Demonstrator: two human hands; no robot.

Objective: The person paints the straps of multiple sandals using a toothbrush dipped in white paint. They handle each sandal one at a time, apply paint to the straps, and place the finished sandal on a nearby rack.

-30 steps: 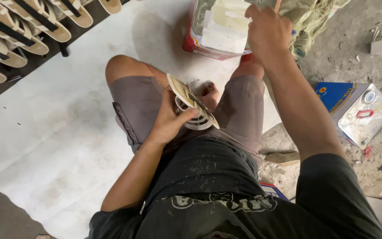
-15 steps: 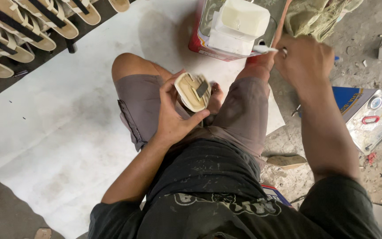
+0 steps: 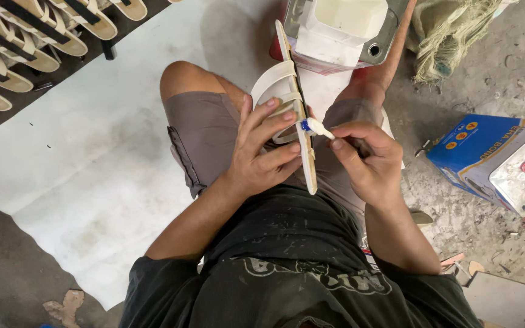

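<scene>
My left hand [image 3: 262,152] grips a cream-coloured sandal [image 3: 287,91] by its strap side and holds it on edge over my lap, sole edge facing right. My right hand [image 3: 366,161] pinches a small brush [image 3: 314,127] with a blue ferrule and white, glue-laden tip, and the tip touches the sandal's sole edge. I sit on the floor with knees bent, in grey shorts and a black shirt.
An open tin of white glue [image 3: 341,30] stands just beyond my knees. A blue metal can [image 3: 499,161] lies on the concrete at the right. Rows of finished sandals [image 3: 25,36] lie at the top left. A white sheet [image 3: 92,152] covers the floor on my left.
My right hand came back from the glue tin with the loaded brush. My left hand turned the sandal up on edge and raised it to meet the brush.
</scene>
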